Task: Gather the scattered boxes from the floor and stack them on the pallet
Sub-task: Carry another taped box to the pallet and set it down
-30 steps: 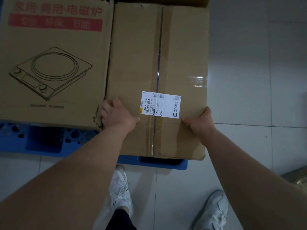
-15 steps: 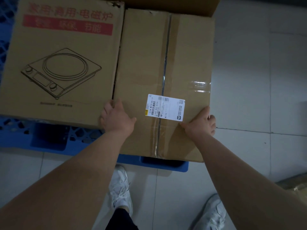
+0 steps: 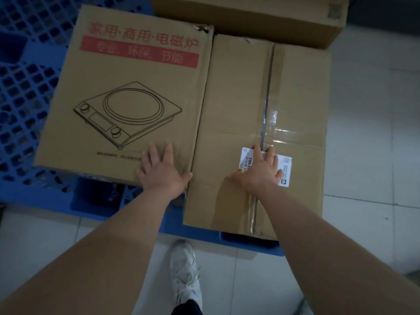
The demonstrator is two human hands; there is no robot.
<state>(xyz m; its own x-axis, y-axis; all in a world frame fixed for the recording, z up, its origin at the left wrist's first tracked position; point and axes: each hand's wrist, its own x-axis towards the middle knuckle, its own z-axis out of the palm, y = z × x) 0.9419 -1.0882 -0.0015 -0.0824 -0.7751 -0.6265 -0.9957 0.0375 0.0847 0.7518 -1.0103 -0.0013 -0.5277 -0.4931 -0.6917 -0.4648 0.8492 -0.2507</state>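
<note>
The taped box (image 3: 238, 98) lies on the pallet (image 3: 25, 87), its side against the printed box (image 3: 127, 137) and its near edge by the pallet's front. The right hand (image 3: 261, 171) lies flat on its label (image 3: 285, 169). The left hand (image 3: 162, 171) lies flat and spread on the printed box. Open grid lies to the left.

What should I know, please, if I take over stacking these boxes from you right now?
Left hand: open, flat on the printed cooker box.
Right hand: open, flat on the taped box, partly covering its shipping label.
Both boxes lie side by side on the blue pallet, with a third box behind them.
Done: the two front boxes are placed.
Left: check the floor for more boxes; none plainly shows here.
</note>
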